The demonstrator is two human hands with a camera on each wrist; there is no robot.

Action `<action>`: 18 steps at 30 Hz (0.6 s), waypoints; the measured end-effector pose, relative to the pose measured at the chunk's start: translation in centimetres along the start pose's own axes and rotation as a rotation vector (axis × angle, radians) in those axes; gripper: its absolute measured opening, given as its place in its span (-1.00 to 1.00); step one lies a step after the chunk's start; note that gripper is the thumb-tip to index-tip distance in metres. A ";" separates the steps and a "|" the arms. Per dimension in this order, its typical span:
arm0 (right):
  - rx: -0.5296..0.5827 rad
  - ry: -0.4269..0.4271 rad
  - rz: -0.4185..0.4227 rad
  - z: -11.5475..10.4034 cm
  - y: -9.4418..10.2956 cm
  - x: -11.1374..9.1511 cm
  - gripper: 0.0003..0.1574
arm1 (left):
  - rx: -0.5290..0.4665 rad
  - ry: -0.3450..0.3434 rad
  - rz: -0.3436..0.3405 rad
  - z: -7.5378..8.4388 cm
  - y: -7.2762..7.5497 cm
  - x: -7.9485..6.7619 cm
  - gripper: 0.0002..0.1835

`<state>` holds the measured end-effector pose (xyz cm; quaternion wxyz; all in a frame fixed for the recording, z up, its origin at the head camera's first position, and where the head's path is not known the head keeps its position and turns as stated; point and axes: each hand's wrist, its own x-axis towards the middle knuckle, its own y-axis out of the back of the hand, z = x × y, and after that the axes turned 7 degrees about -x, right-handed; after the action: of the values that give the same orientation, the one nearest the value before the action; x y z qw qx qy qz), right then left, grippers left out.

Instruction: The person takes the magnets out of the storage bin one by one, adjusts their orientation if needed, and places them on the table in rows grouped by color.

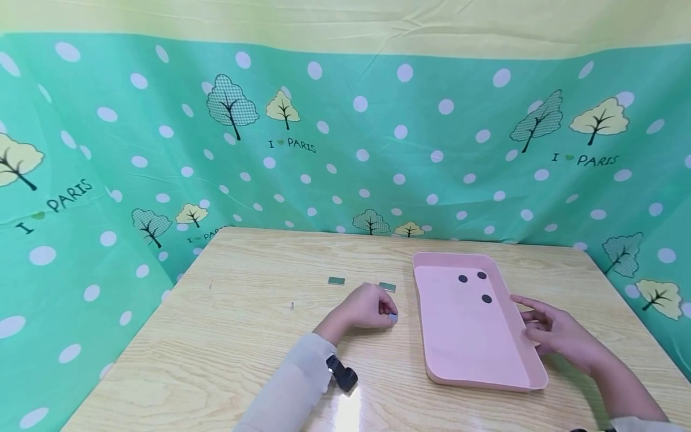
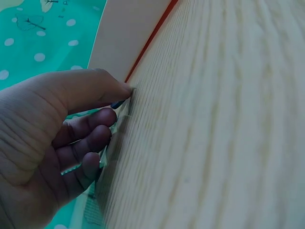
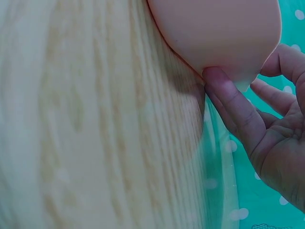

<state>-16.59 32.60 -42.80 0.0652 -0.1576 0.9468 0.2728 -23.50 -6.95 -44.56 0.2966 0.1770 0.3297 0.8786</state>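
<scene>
My left hand is low over the table, left of a pink tray. Its thumb and forefinger pinch a small dark disc, which shows as a bluish-grey spot in the head view. The other fingers curl loosely beneath. At the tray's right side, my right hand rests its fingertips against the outer wall and rim, fingers spread and bent slightly. Inside the tray lie three flat black discs, toward its far end.
Two small dark-green rectangular pieces, a left one and a right one, lie on the wooden table beyond my left hand. A tiny grey bit lies farther left. Green dotted cloth hangs behind the table.
</scene>
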 end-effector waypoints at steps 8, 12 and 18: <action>0.001 0.012 0.006 0.1 0.1 0.0 -0.11 | 0.002 -0.006 0.002 -0.3 -0.2 0.2 -0.93; 0.008 0.022 0.005 0.1 0.1 0.0 -0.12 | -0.061 0.021 0.008 -0.5 -0.2 0.1 -0.91; 0.014 0.020 0.003 0.2 0.1 0.0 -0.12 | -0.139 0.068 0.035 -0.1 0.3 -0.2 -0.86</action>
<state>-16.63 32.79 -42.97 0.0563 -0.1585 0.9495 0.2649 -23.55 -7.35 -44.43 0.2813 0.1317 0.2747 0.9100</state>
